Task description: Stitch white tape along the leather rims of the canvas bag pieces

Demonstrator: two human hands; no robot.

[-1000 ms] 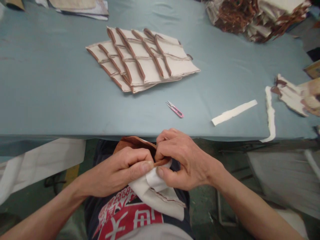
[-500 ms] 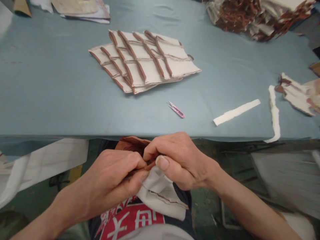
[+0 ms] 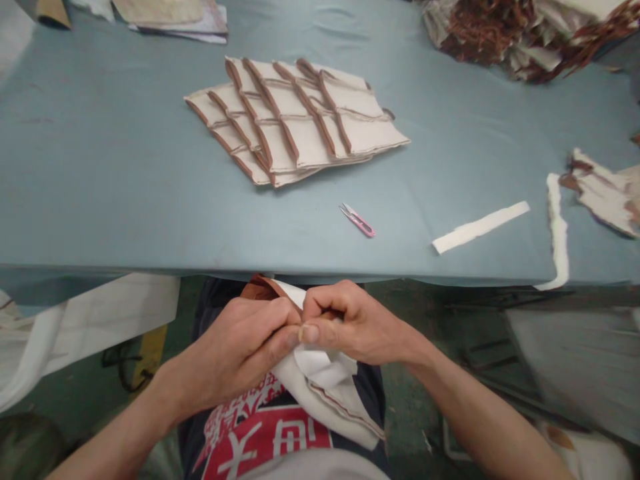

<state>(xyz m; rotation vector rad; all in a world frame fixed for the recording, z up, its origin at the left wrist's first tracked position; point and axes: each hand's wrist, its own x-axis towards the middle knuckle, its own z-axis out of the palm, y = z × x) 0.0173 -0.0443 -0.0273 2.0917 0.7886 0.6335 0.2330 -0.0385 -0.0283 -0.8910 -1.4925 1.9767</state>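
Over my lap, just below the table edge, lies a cream fabric piece (image 3: 327, 403) with a brown lining and a dark seam line. My left hand (image 3: 257, 333) is closed, pinching it between thumb and forefinger. My right hand (image 3: 350, 323) pinches right beside it, thumbtips nearly touching. A white strip (image 3: 327, 367) hangs beneath the right hand; its upper end is hidden by the fingers. Pink-handled thread snips (image 3: 357, 220) rest on the table ahead of my hands.
On the blue-covered table (image 3: 100, 187) several cream pieces with brown edges (image 3: 300, 127) overlap in a stack. White strips (image 3: 480, 227) lie to the right, near a crumpled cream-and-brown piece (image 3: 603, 190). A brown-and-cream bundle (image 3: 490, 33) sits at the back right.
My hands have come closer together, and the right fingers have shifted along the fabric. More of the white strip now shows below and above them. The view has shifted slightly.
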